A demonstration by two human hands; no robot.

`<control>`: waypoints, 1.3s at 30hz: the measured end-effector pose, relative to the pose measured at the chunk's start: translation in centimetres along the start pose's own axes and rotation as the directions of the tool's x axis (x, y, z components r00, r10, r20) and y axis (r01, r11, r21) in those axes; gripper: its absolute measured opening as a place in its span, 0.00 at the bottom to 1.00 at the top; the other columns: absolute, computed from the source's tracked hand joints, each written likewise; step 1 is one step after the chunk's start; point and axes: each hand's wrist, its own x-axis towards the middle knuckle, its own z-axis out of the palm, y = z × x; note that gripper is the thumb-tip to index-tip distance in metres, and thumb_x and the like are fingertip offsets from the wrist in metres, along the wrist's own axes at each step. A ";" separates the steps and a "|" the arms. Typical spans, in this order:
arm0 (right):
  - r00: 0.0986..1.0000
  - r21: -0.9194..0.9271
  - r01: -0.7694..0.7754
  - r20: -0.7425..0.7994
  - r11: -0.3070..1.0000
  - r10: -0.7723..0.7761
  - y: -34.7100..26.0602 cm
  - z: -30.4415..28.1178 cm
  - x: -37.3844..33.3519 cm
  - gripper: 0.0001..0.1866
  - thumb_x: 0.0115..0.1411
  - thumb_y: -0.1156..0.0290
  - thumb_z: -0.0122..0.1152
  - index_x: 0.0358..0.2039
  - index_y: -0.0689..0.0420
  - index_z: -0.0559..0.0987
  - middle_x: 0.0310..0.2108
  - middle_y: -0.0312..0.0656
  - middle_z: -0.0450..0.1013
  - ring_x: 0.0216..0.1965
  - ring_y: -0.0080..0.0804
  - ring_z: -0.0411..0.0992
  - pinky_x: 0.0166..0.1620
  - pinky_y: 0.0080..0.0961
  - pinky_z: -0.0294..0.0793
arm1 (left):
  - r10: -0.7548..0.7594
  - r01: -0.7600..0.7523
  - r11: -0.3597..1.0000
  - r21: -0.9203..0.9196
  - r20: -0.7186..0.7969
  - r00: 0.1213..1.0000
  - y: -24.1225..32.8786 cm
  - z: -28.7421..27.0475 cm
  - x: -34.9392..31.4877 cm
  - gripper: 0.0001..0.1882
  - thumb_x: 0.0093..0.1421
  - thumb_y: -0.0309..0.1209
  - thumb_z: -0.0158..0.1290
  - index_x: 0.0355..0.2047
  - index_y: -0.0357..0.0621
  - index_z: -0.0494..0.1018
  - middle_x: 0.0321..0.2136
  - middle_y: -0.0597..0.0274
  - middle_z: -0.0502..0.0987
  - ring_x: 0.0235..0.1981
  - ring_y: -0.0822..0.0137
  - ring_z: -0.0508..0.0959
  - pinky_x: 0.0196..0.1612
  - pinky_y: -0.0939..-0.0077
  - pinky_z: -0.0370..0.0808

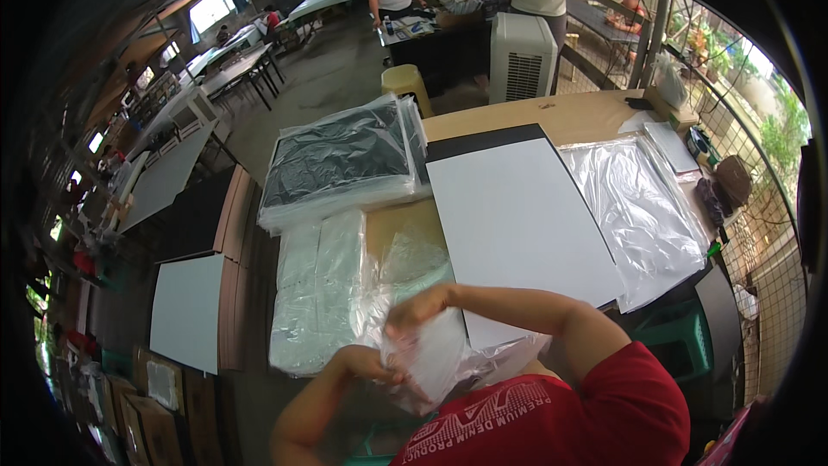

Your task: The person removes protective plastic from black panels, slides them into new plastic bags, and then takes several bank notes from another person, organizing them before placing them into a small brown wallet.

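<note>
A thin clear plastic bag hangs crumpled in front of my chest, between my two hands. My left hand is closed on its lower left side. Above it, my right hand bends down with curled fingers on the plastic's upper part, slightly blurred. Loose film trails toward my right forearm. Beyond that forearm lies a large white board on top of a black one. Left of the hands, a stack of folded clear plastic bags rests on the table.
Plastic-wrapped black boards lie at the table's far left, and a silvery plastic-wrapped stack at the right. Stacked boards stand farther left. Past the wooden tabletop are an air cooler, a yellow stool and several people.
</note>
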 end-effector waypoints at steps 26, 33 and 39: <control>0.784 0.023 0.416 -0.516 0.909 -0.345 -15.9 12.1 -35.1 0.18 0.50 0.62 0.68 0.32 0.65 0.78 0.32 0.50 0.75 0.34 0.39 0.73 0.42 0.40 0.71 | 0.468 -0.288 0.829 0.479 -0.313 0.826 11.0 2.5 13.3 0.17 0.62 0.42 0.52 0.40 0.39 0.73 0.32 0.60 0.72 0.29 0.68 0.72 0.32 0.76 0.71; 0.758 0.024 0.423 -0.556 0.906 -0.340 -15.4 12.9 -37.4 0.14 0.53 0.65 0.65 0.31 0.64 0.77 0.32 0.50 0.74 0.36 0.40 0.73 0.45 0.42 0.70 | 0.477 -0.450 0.869 0.206 -0.593 0.649 11.1 1.4 15.8 0.17 0.60 0.42 0.54 0.37 0.40 0.73 0.29 0.61 0.72 0.25 0.69 0.71 0.28 0.75 0.70; 0.697 0.044 0.449 -0.642 0.892 -0.319 -13.3 13.8 -38.5 0.10 0.55 0.68 0.62 0.30 0.64 0.77 0.32 0.51 0.73 0.37 0.41 0.73 0.48 0.43 0.70 | 0.606 -0.875 0.470 0.112 -0.762 0.228 14.7 -5.6 12.8 0.17 0.58 0.42 0.56 0.35 0.40 0.73 0.26 0.62 0.72 0.21 0.70 0.71 0.25 0.75 0.70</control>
